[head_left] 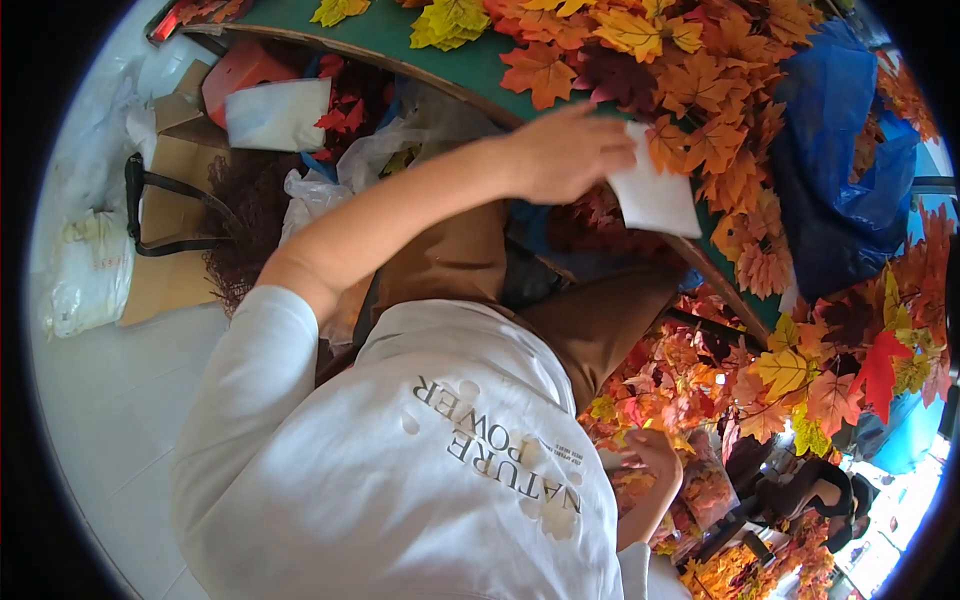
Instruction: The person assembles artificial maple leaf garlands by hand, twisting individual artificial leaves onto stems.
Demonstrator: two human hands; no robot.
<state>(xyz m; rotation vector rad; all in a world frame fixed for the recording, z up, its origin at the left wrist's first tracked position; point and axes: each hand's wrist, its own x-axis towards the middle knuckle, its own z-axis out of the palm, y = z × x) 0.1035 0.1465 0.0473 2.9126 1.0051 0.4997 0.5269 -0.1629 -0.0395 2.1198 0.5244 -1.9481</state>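
Observation:
My left hand [575,155] reaches across my lap to the table's edge, slightly blurred. Its bent fingers close at the upper left of a white rectangular sheet [660,195], which juts past the edge; the exact grip is partly hidden. Orange artificial maple leaves [715,140] lie right beside the sheet. Low at my right side, my right hand [655,465] is up against a mass of red and orange artificial leaves [670,385]. Its fingers are loosely bent and apart, and I see nothing plainly held in them.
A green-topped table [385,32] with a wooden edge curves ahead, bearing yellow leaves [450,22]. A blue plastic bag [840,190] hangs at the right. To the left are a cardboard box [170,265], another white sheet [278,113] and a clear plastic bag [95,275].

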